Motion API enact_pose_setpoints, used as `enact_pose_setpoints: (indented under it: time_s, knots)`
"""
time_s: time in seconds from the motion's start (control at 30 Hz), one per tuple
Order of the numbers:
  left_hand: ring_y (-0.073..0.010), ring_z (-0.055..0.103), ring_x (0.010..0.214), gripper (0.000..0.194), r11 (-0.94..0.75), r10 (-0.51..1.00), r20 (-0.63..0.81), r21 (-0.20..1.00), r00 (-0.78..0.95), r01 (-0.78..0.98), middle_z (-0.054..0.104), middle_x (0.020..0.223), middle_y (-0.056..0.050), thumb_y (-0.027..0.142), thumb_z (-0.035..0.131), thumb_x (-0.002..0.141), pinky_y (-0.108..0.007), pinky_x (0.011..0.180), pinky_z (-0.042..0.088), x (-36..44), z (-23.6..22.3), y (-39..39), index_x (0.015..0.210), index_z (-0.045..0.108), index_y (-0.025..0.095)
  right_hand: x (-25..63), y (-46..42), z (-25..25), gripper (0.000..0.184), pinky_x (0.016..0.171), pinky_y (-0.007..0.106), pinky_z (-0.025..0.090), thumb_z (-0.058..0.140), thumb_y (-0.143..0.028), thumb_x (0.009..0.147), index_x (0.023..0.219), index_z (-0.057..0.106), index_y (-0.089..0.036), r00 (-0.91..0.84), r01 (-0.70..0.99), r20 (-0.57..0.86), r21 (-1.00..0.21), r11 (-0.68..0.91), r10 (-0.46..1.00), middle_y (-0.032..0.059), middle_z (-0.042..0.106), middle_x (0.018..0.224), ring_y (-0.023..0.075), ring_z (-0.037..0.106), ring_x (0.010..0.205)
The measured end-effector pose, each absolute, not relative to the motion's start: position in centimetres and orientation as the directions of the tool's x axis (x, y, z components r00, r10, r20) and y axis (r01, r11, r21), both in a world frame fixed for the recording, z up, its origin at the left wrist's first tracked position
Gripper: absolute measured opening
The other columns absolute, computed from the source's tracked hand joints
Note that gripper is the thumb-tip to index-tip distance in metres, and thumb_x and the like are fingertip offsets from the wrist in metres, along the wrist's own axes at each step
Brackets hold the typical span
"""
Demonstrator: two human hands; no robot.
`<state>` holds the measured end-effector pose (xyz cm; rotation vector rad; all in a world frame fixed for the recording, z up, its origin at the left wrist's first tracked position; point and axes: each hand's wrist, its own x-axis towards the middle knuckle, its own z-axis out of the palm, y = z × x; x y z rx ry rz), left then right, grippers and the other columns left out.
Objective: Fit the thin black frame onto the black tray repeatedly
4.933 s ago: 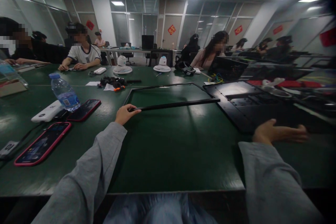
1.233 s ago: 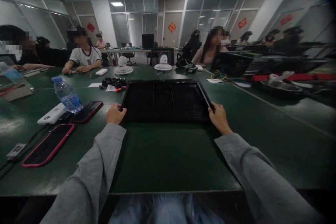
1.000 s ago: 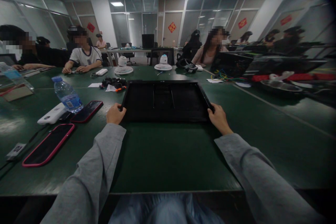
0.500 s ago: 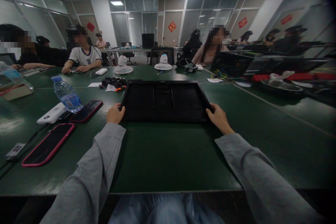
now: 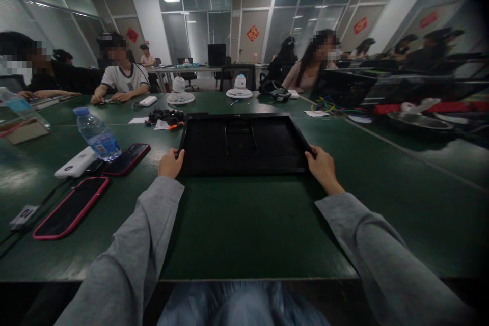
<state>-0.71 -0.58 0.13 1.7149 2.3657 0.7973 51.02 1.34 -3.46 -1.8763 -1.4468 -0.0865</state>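
A flat black panel with a raised rim, like a monitor's back shell with its frame on top, lies on the green table straight ahead of me. My left hand is closed on its near left corner. My right hand is closed on its near right corner. Both arms wear grey sleeves and reach forward across the table.
To the left lie a red-cased phone, a second phone, a white power bank and a water bottle. Behind the panel are black tools and two small white fans. Other people sit around the table; parts lie at right.
Five seconds ago my left hand held only a thin frame and the shell lay off to the right. Over the last second both hands stay on the panel's corners, barely shifting.
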Motion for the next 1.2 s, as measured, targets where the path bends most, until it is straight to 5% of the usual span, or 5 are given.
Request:
enact_pose_setpoints:
  time_s: [0.27,0.6,0.87,1.2]
  knots:
    - [-0.0313,0.066,0.105,0.043,0.205,0.896,0.255,0.491,-0.364,0.847,0.071,0.113,-0.015,0.051,0.041,0.096,-0.042,0.088,0.047,0.0,0.2,-1.1,0.120,0.059,0.020,50.3,0.7,-2.9,0.042,0.087,0.042,0.046,0.048,-0.034,0.090,0.123,0.066,-0.015,0.361,0.874,0.498,-0.476,-0.099,0.789,0.0151,0.069,0.108,0.0273,0.061,0.098]
    - [-0.0320,0.054,0.119,0.043,-0.018,0.769,0.610,0.320,-0.192,0.947,0.062,0.125,-0.017,0.042,0.039,0.098,-0.047,0.098,0.042,3.0,0.6,-1.9,0.126,0.057,0.015,47.0,-0.7,-1.4,0.044,0.094,0.053,0.039,0.041,-0.038,0.094,0.127,0.056,-0.013,0.318,0.938,0.687,-0.331,-0.108,0.653,0.0205,0.054,0.125,0.0344,0.044,0.118]
    - [-0.0284,0.049,0.125,0.044,-0.224,0.804,0.591,0.203,0.063,0.953,0.056,0.135,-0.015,0.042,0.037,0.100,-0.045,0.101,0.041,6.5,0.2,-2.8,0.132,0.053,0.018,41.4,-1.6,-2.0,0.055,0.096,0.050,0.037,0.032,-0.049,0.099,0.138,0.047,-0.015,-0.033,0.983,0.636,-0.118,0.140,0.771,0.0187,0.050,0.131,0.0330,0.043,0.121]
    - [-0.0280,0.046,0.128,0.041,-0.245,0.857,0.496,0.158,0.138,0.956,0.052,0.139,-0.013,0.028,0.040,0.098,-0.047,0.103,0.039,6.9,-0.2,-2.7,0.136,0.052,0.022,41.2,-1.4,-2.6,0.050,0.101,0.053,0.032,0.026,-0.034,0.099,0.140,0.046,-0.013,-0.102,0.992,0.578,-0.005,0.128,0.810,0.0205,0.051,0.132,0.0327,0.042,0.122]
